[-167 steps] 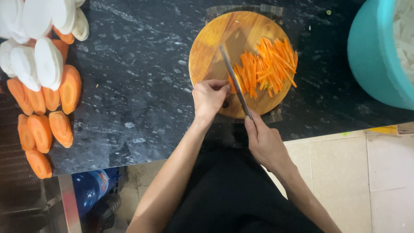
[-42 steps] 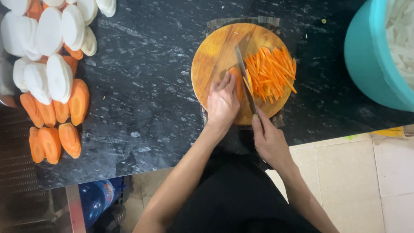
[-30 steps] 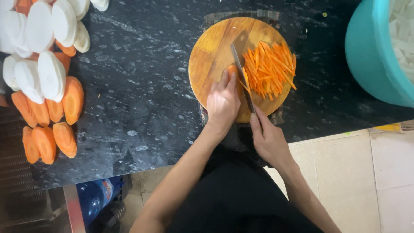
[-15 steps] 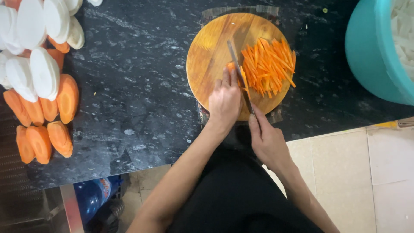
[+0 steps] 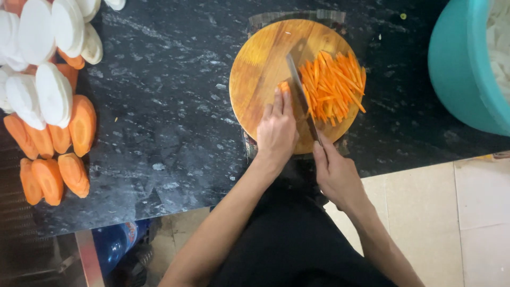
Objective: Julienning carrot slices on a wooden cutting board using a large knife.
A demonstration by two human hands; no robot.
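Wooden round cutting board [image 5: 260,69] on a dark speckled stone counter [image 5: 159,122], seen from above. A carrot piece [image 5: 285,86] is pinned flat near the board's centre by the left hand [image 5: 277,130], with the fingertips [image 5: 280,101] laid just beside the blade. A knife [image 5: 302,98] is held by the right hand [image 5: 334,172], which is closed around the handle at the near edge of the board; the blade is set against the right side of the piece. Cut carrot strips [image 5: 334,85] are heaped on the right half of the board, touching the blade's far face. Peeled carrot halves [image 5: 53,154] and white root slices [image 5: 42,64] are stacked at the left of the counter, well apart from the board. A teal tub [image 5: 462,69] is seen at the far right.

Risk, as judged: the holding fingertips could be nicked, since they lie so close to the edge and the remaining piece is narrow. The small piece could also be rolled or slipped under pressure, giving uneven strips.
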